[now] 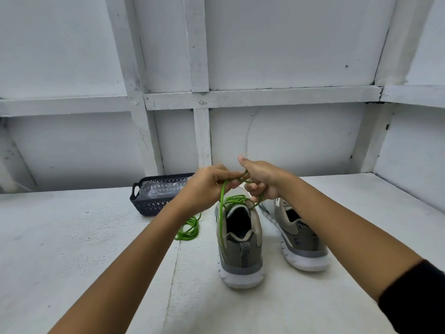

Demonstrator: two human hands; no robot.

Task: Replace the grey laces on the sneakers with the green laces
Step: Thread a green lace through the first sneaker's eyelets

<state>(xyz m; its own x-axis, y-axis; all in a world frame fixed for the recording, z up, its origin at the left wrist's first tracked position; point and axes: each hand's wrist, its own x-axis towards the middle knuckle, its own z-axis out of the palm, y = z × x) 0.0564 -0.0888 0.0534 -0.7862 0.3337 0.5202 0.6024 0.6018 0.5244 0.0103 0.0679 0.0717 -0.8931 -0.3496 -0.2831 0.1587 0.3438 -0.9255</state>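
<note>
The green lace [222, 201] is threaded through the left sneaker [240, 249], which stands mid-worktop [96, 237] beside the right sneaker [303, 242]. The left hand [207, 184] and right hand [262, 179], fingers curled, pinch its ends above the tongue. A spare green lace [190, 229] lies coiled leftward, near a basket [149, 203] at the far edge.

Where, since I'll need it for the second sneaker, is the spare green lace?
In the head view, the spare green lace lies coiled on the white table, just left of the left sneaker and in front of the dark basket.
</note>
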